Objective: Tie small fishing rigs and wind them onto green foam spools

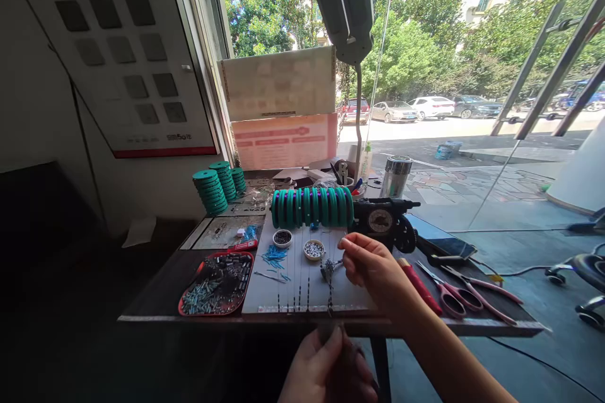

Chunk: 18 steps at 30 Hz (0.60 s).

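Observation:
My right hand (pixel 371 266) is raised over the right side of a white board (pixel 258 293), thumb and forefinger pinched together. A thin bit shows at its fingertips, too small to name. Below the board's front edge, my left hand (pixel 319 365) has its fingers closed at the lower end of a dark beaded thread (pixel 330 296). Several such threads run down the board from a row of teal spools (pixel 312 206). On the board are a dish of white beads (pixel 314 250), a dish of dark beads (pixel 282 238), blue tube beads (pixel 274 256) and tweezers (pixel 270 276).
A red tray (pixel 217 283) of metallic tubes stands at left, stacked teal spools (pixel 209 192) behind it. Scissors (pixel 451 296), pliers (pixel 491 286) and a red-handled tool (pixel 420 286) lie at right. A black mechanism with a dial (pixel 379 220) adjoins the spools; a phone (pixel 444 239) lies nearby.

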Motion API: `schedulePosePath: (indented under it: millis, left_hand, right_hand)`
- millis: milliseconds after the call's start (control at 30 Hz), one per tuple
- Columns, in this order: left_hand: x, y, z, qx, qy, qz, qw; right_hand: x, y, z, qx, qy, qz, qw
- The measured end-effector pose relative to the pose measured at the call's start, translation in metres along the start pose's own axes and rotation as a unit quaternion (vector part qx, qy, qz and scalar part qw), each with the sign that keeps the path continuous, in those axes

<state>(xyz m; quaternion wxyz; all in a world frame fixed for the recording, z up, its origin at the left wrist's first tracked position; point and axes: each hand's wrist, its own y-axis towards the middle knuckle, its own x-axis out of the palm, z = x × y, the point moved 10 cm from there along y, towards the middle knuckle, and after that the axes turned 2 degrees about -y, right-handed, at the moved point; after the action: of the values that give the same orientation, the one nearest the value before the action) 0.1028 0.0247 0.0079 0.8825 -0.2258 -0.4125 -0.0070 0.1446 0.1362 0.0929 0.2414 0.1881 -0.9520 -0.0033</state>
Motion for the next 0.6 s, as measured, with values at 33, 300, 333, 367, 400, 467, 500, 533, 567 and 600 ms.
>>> schedulePosePath:
  millis: [33, 300, 333, 367, 400, 467, 500, 533, 567, 600]
  left_hand:
    - [0.0, 0.0, 0.0, 0.0, 0.002, -0.004, 1.0]
    - [-0.003, -0.001, -0.001, -0.002, 0.01, -0.022, 1.0]
    - [-0.002, -0.002, 0.0, -0.001, 0.012, -0.024, 1.0]
    - [-0.001, -0.003, 0.001, 0.001, 0.013, -0.024, 1.0]
    - [0.0, -0.004, 0.002, 0.005, 0.012, -0.024, 1.0]
    - [0.003, -0.006, 0.006, 0.019, 0.007, -0.022, 1.0]
    - [0.004, -0.006, 0.008, 0.03, 0.007, -0.023, 0.999]
    - [0.005, -0.007, 0.011, 0.042, 0.009, -0.024, 0.999]
    - [0.006, -0.007, 0.013, 0.053, 0.012, -0.023, 0.998]
    - [0.006, -0.007, 0.015, 0.063, 0.017, -0.02, 0.998]
  right_hand:
    - [0.0, 0.0, 0.0, 0.0, 0.001, 0.0, 1.0]
    - [0.0, -0.001, -0.001, 0.0, -0.003, 0.005, 1.0]
    - [0.0, -0.001, -0.001, 0.002, -0.002, 0.003, 1.0]
    - [0.0, -0.001, 0.0, 0.004, -0.001, 0.002, 1.0]
    - [0.001, -0.001, 0.0, 0.004, -0.001, 0.001, 1.0]
    - [0.001, -0.001, -0.001, 0.002, -0.002, 0.0, 1.0]
    - [0.001, -0.001, -0.001, 0.0, -0.002, 0.001, 1.0]
    - [0.001, -0.001, -0.001, -0.001, -0.001, 0.001, 1.0]
    - [0.001, 0.0, -0.001, -0.001, 0.0, 0.001, 1.0]
    - [0.001, 0.0, 0.0, -0.001, 0.002, 0.0, 1.0]
